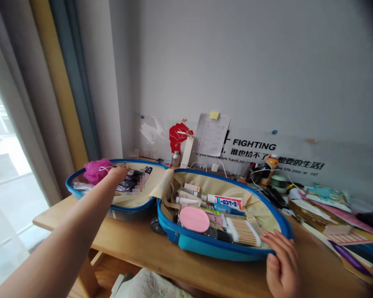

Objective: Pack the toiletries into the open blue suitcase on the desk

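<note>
A blue suitcase lies unfolded on the table, its two halves side by side. In the left half, my left hand is at a dark plastic-wrapped packet; its fingers are mostly hidden. Beside that hand sits a purple-pink bath puff with a white cord. My right hand rests at the right half's front rim, fingers apart and holding nothing. The right half contains a pink oval item, a pack of cotton swabs, a toothpaste tube and several pale tubes.
The wooden table carries clutter on the right, with an orange-brown bottle, papers and a purple-handled item. A small bottle and a white lamp stand behind the case. A patterned cloth is at the front.
</note>
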### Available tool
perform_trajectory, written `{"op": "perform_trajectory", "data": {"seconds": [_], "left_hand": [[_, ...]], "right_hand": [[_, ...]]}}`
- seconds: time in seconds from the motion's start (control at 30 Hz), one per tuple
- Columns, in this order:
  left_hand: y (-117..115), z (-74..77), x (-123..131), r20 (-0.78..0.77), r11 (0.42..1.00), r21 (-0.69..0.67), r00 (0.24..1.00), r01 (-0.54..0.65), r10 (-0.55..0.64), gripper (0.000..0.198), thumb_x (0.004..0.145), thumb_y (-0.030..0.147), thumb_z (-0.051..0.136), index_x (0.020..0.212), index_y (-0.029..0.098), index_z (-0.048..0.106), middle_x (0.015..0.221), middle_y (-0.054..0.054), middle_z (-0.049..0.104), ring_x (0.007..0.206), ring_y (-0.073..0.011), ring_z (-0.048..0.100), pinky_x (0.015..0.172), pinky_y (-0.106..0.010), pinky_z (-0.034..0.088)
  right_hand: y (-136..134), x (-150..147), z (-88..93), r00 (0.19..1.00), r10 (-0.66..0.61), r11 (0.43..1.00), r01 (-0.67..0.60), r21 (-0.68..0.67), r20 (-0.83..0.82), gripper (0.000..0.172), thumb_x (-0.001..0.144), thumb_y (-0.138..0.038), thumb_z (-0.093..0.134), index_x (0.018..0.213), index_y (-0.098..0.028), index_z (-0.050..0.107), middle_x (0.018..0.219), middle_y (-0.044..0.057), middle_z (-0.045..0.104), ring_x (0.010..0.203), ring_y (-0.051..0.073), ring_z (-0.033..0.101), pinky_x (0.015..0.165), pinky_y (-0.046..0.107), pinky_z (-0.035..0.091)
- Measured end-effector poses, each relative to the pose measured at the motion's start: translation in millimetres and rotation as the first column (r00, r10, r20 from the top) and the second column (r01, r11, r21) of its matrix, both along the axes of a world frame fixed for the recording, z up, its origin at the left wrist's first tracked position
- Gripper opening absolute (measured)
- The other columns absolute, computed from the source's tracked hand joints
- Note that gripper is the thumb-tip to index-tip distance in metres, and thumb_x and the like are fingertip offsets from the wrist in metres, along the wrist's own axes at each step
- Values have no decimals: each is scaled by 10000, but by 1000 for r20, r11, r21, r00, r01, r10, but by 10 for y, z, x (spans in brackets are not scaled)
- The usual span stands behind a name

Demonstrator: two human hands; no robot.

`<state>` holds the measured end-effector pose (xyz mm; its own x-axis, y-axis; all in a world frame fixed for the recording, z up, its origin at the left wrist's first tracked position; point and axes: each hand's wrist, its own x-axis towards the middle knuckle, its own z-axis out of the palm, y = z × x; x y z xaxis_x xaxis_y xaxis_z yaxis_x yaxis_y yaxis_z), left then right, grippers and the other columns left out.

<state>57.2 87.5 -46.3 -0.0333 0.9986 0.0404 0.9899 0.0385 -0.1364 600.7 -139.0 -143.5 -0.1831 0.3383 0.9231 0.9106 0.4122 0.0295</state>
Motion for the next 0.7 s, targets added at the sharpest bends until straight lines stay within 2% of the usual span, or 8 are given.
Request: {"op": "perform_trajectory", "data": {"seconds": [0.13, 0.27, 0.33, 0.4, 0.47, 0.5, 0.6, 0.7], "left_hand": [[-14, 30, 49, 1, 999, 46, 1000, -19, 19, 453, 847, 58, 479, 1279, 126, 595, 1192, -223, 669, 1164, -320, 627, 937, -438, 511], [21, 164, 252, 23, 985, 171, 1000, 5, -9, 408, 920, 104, 402, 1306, 105, 536, 1262, -237, 588, 1176, -303, 606, 961, -422, 493], [60, 263, 491, 54, 970, 234, 995, 65, -80, 414, 964, 187, 390, 1366, 157, 483, 1307, -198, 548, 1158, -268, 608, 973, -385, 484], [90, 357, 824, 116, 935, 286, 961, 210, -251, 434, 981, 254, 398, 1408, 204, 456, 1311, -147, 538, 1124, -231, 617, 988, -337, 470], [100, 417, 1207, 181, 865, 281, 863, 415, -472, 433, 977, 297, 418, 1393, 205, 494, 1271, -113, 563, 1088, -213, 628, 991, -297, 458], [99, 428, 1398, 202, 832, 255, 814, 493, -544, 428, 969, 316, 436, 1371, 200, 524, 1254, -103, 578, 1069, -210, 633, 982, -284, 458], [88, 381, 1889, 212, 760, 142, 730, 635, -649, 417, 932, 333, 504, 1321, 206, 583, 1249, -89, 614, 1092, -222, 622, 980, -287, 458], [91, 257, 2202, 201, 730, 56, 708, 681, -677, 389, 900, 328, 561, 1263, 204, 628, 1226, -100, 653, 1092, -242, 621, 974, -326, 471]], "right_hand": [[1, -1, -7, 1000, 6, 1000, -6, 4, -9, 300, 986, -300, 356, 1111, -198, 608, 1095, 114, 664, 1176, 282, 574, 1037, 491, 391], [0, -14, 7, 1000, 21, 1000, -21, 11, -11, 291, 983, -281, 361, 1102, -186, 609, 1079, 117, 665, 1171, 277, 575, 1044, 477, 385], [3, -18, 12, 1000, 23, 1000, -22, 12, -8, 289, 983, -283, 360, 1095, -189, 610, 1076, 115, 666, 1175, 277, 573, 1051, 477, 381], [9, -19, 9, 1000, 19, 1000, -18, 13, -11, 290, 982, -293, 360, 1091, -196, 611, 1075, 112, 669, 1173, 280, 576, 1049, 483, 384], [12, -18, 1, 1000, 13, 1000, -13, 12, -17, 290, 978, -299, 364, 1090, -202, 614, 1075, 111, 672, 1167, 284, 582, 1044, 489, 389], [11, -17, -3, 1000, 12, 1000, -11, 16, -22, 290, 977, -298, 366, 1089, -204, 616, 1071, 110, 673, 1162, 284, 585, 1044, 491, 390], [1, -14, -7, 999, 8, 1000, -7, 17, -39, 289, 974, -296, 366, 1087, -210, 618, 1060, 108, 680, 1150, 283, 594, 1043, 493, 393], [-13, -17, 4, 999, -12, 1000, 12, -13, -30, 295, 973, -308, 366, 1092, -216, 620, 1072, 107, 682, 1150, 283, 599, 1033, 495, 406]]}}
